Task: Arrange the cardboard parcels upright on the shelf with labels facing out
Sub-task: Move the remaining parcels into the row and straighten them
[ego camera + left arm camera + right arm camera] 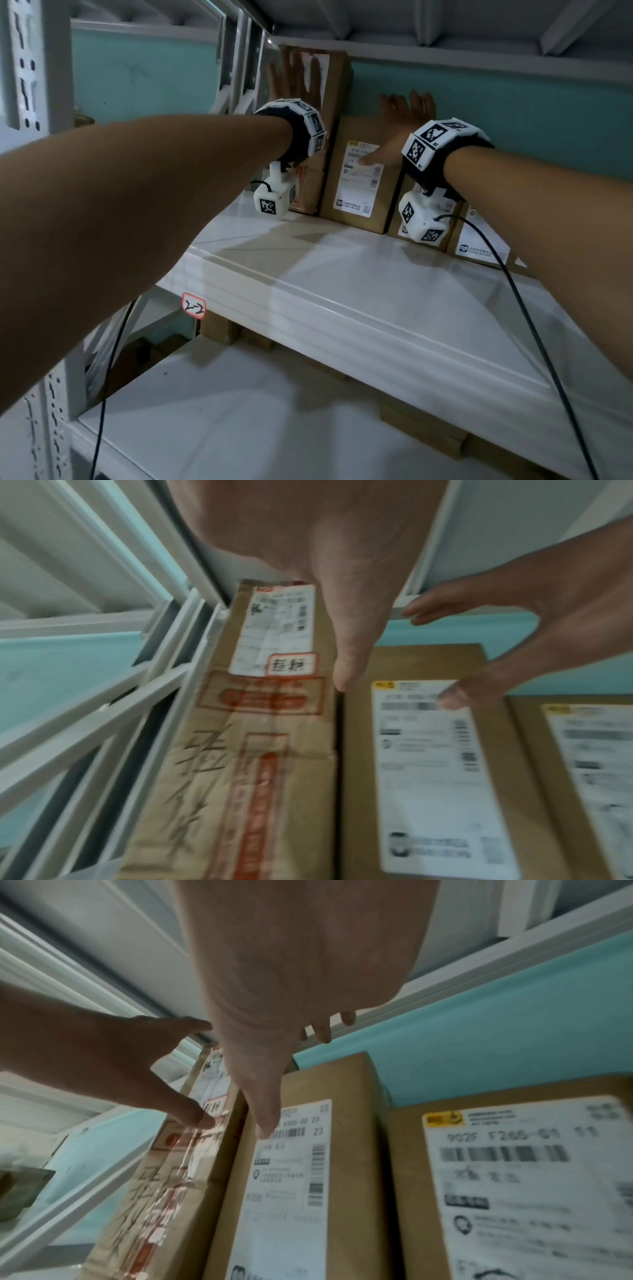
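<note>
Both hands spread flat against upright parcels at the back of the white shelf.

The tall parcel stands leftmost, its label facing out, with the left hand pressed on it, fingers straight. Just beside it, the shorter parcel bears the right hand, fingers extended over its top, thumb on its white label.
</note>
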